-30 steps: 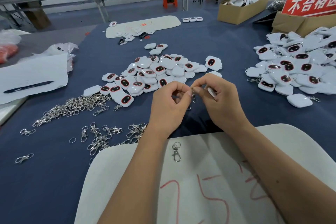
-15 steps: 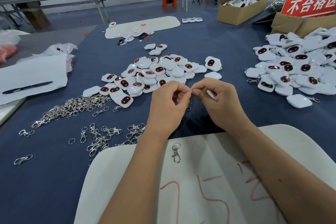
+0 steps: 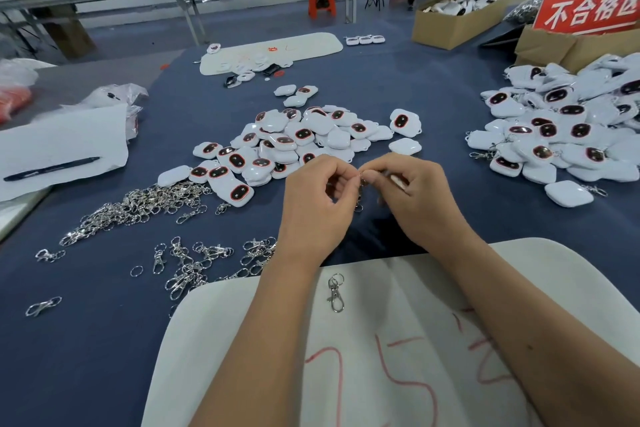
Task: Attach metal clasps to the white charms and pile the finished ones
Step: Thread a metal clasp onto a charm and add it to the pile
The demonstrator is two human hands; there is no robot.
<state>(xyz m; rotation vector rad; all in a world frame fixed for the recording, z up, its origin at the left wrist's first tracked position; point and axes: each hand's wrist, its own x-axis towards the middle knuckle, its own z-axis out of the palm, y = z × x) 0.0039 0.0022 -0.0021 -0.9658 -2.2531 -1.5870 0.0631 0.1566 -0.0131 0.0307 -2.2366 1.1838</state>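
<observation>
White charm (image 3: 398, 180) half-hidden inside right hand (image 3: 420, 199)

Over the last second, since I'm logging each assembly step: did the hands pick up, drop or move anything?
Barely. Both hands stayed together above the cloth: the left hand and right hand keep pinching the same metal clasp, the white charm still tucked in the right. Nothing was picked up or dropped. The loose clasp on the white board has not moved.
</observation>
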